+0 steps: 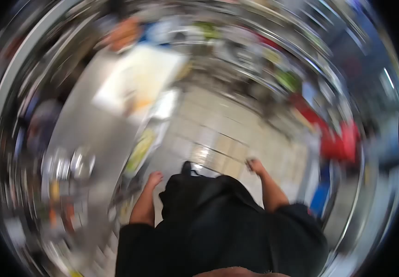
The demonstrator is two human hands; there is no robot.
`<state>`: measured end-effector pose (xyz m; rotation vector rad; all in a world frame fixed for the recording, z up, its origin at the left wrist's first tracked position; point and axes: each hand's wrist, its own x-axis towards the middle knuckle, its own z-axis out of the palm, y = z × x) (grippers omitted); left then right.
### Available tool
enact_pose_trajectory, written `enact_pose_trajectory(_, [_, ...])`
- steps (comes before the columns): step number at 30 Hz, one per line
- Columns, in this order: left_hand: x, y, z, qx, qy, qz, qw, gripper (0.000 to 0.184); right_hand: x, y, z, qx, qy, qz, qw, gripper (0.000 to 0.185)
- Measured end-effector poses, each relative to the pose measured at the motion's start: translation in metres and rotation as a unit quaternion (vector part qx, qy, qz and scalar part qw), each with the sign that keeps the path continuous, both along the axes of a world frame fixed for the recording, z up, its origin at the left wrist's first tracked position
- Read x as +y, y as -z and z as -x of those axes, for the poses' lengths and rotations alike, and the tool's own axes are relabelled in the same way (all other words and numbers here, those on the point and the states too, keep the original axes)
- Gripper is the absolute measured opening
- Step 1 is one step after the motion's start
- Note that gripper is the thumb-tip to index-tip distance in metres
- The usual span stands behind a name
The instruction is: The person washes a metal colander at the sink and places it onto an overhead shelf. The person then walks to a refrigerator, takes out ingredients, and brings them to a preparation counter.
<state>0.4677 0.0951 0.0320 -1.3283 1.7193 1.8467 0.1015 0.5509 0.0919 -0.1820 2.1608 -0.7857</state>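
Observation:
My left hand [155, 178] hangs low beside my dark clothing [213, 221], close to the edge of the steel counter [102, 138]. Its fingers look curled in, and I see nothing in them. Nearest to it is a long tray of yellow-green food [141, 150] along the counter's edge. On the other side, my right hand [255, 166] is held out over the tiled floor [222, 143]. It too looks curled, with no object visible in it and touching nothing. Motion blur hides finer detail of both hands.
A white cutting board [148, 69] with orange and yellow traces lies on the counter; shiny round metal containers [83, 162] stand nearer. A co-worker's hand or arm [125, 34] seems to show beyond the board. Blurred shelving lines the far side, with a red object [338, 141] at right.

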Motion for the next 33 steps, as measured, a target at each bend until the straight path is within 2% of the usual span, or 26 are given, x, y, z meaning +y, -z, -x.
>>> enact_pose_trajectory(1, [-0.013, 0.004, 0.038, -0.022, 0.019, 0.014, 0.999, 0.030, 0.012, -0.022, 0.005, 0.019, 0.076, 0.004, 0.997, 0.033])
enact_pose_trajectory(2, [-0.022, -0.009, 0.076, -0.037, 0.054, 0.003, 0.998, 0.031, 0.023, -0.044, 0.006, 0.046, 0.173, 0.061, 0.982, 0.031])
enact_pose_trajectory(3, [-0.026, -0.023, 0.110, -0.034, 0.099, 0.003, 0.994, 0.029, 0.025, -0.072, 0.011, -0.047, 0.327, 0.087, 0.940, 0.027])
enact_pose_trajectory(4, [-0.033, -0.033, 0.142, -0.032, 0.124, 0.004, 0.992, 0.026, 0.031, -0.093, 0.017, -0.051, 0.399, 0.119, 0.908, 0.026])
enact_pose_trajectory(6, [-0.036, -0.046, 0.198, -0.020, 0.159, 0.000, 0.987, 0.021, 0.056, -0.108, 0.030, -0.048, 0.500, 0.187, 0.844, 0.024])
enact_pose_trajectory(9, [-0.027, -0.063, 0.265, -0.003, 0.159, -0.020, 0.987, 0.015, 0.095, -0.112, 0.066, -0.013, 0.587, 0.272, 0.762, 0.021])
enact_pose_trajectory(11, [-0.012, -0.059, 0.305, 0.011, 0.153, -0.025, 0.988, 0.016, 0.129, -0.120, 0.115, 0.021, 0.615, 0.312, 0.724, 0.020])
enact_pose_trajectory(15, [0.033, -0.073, 0.387, 0.021, 0.140, -0.044, 0.989, 0.023, 0.198, -0.136, 0.257, 0.097, 0.592, 0.378, 0.705, 0.016])
enact_pose_trajectory(18, [0.073, -0.088, 0.435, 0.001, 0.090, -0.044, 0.995, 0.027, 0.232, -0.174, 0.378, 0.138, 0.610, 0.374, 0.685, 0.021])
enact_pose_trajectory(20, [0.102, -0.102, 0.462, -0.016, 0.067, -0.043, 0.997, 0.028, 0.260, -0.180, 0.458, 0.166, 0.610, 0.333, 0.700, 0.031])
enact_pose_trajectory(24, [0.142, -0.111, 0.507, -0.029, 0.096, -0.039, 0.994, 0.030, 0.290, -0.177, 0.575, 0.215, 0.626, 0.185, 0.726, 0.051])
enact_pose_trajectory(25, [0.153, -0.120, 0.519, -0.030, 0.103, -0.023, 0.994, 0.031, 0.298, -0.173, 0.591, 0.226, 0.628, 0.141, 0.731, 0.056])
enact_pose_trajectory(26, [0.166, -0.128, 0.531, -0.031, 0.113, -0.011, 0.993, 0.032, 0.303, -0.167, 0.603, 0.260, 0.644, 0.120, 0.710, 0.058])
enact_pose_trajectory(27, [0.178, -0.131, 0.542, -0.032, 0.125, -0.002, 0.992, 0.033, 0.316, -0.142, 0.617, 0.318, 0.631, 0.144, 0.693, 0.055])
enact_pose_trajectory(28, [0.186, -0.126, 0.550, -0.024, 0.124, 0.001, 0.992, 0.035, 0.293, -0.183, 0.586, 0.299, 0.619, 0.205, 0.697, 0.049])
enact_pose_trajectory(29, [0.197, -0.120, 0.556, -0.008, 0.115, -0.019, 0.993, 0.035, 0.280, -0.185, 0.567, 0.300, 0.611, 0.271, 0.681, 0.042])
enact_pose_trajectory(31, [0.216, -0.107, 0.570, 0.021, 0.110, -0.052, 0.992, 0.035, 0.263, -0.180, 0.516, 0.138, 0.583, 0.345, 0.722, 0.033])
enact_pose_trajectory(32, [0.233, -0.110, 0.585, -0.008, 0.131, -0.055, 0.990, 0.034, 0.264, -0.164, 0.491, 0.043, 0.510, 0.388, 0.767, 0.029])
enact_pose_trajectory(33, [0.243, -0.086, 0.590, -0.024, 0.111, -0.099, 0.989, 0.033, 0.255, -0.162, 0.460, -0.003, 0.484, 0.370, 0.793, 0.028])
